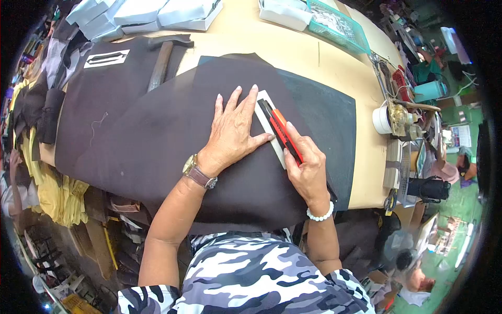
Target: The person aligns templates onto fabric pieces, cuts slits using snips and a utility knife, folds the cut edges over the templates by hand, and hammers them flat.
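Note:
A wide sheet of dark brown material point(157, 136) covers much of the table in front of me. On it lies a narrow white template strip point(278, 153), set at a slant. My left hand point(235, 125) rests flat with fingers spread, its thumb and index fingertip at the strip's left edge. Wrapped in my right hand point(307, 167) is a red and orange utility knife point(285, 135), its black tip end over the upper part of the strip. Whether the blade touches the material cannot be made out. Beneath the sheet, a dark green cutting mat point(334, 131) shows at the right.
White boxes point(141, 15) and a teal basket point(340, 26) of small pale pieces line the table's far side. A rod point(161, 65) and a white card with a black shape point(106, 58) lie at upper left. A white cup point(381, 120) sits at the right edge. Yellow cloth point(65, 199) hangs at left.

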The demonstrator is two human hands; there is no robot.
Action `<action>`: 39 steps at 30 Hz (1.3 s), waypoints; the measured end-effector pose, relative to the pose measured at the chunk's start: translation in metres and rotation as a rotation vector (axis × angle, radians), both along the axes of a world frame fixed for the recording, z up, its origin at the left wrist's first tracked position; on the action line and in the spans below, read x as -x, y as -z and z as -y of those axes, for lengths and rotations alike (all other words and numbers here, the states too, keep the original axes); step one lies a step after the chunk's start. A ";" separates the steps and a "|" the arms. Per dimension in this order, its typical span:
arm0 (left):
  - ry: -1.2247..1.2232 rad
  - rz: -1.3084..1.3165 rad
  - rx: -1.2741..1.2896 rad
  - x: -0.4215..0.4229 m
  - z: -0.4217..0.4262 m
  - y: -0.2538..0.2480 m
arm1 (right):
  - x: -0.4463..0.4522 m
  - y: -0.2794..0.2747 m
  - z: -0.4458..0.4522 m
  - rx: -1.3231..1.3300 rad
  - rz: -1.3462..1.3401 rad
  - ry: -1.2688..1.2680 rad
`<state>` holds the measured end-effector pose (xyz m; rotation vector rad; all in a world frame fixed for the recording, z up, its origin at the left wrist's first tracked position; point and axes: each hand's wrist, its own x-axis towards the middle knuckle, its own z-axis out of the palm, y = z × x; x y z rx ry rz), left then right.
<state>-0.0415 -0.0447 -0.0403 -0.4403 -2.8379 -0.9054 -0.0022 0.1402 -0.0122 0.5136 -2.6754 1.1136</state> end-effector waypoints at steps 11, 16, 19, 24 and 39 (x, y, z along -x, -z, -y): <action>-0.002 -0.012 0.013 0.000 0.000 -0.001 | 0.001 -0.001 0.001 -0.021 0.004 0.002; -0.003 0.001 0.018 0.000 -0.001 -0.001 | 0.001 -0.001 0.001 -0.026 0.019 0.006; -0.002 -0.007 0.029 0.001 0.000 0.001 | 0.002 -0.003 0.001 -0.061 0.037 0.000; 0.009 -0.019 0.040 -0.001 -0.001 0.001 | 0.017 -0.051 0.006 -0.392 0.193 -0.030; -0.002 -0.040 0.002 -0.001 0.000 0.005 | 0.053 -0.094 0.034 -0.784 0.063 -0.192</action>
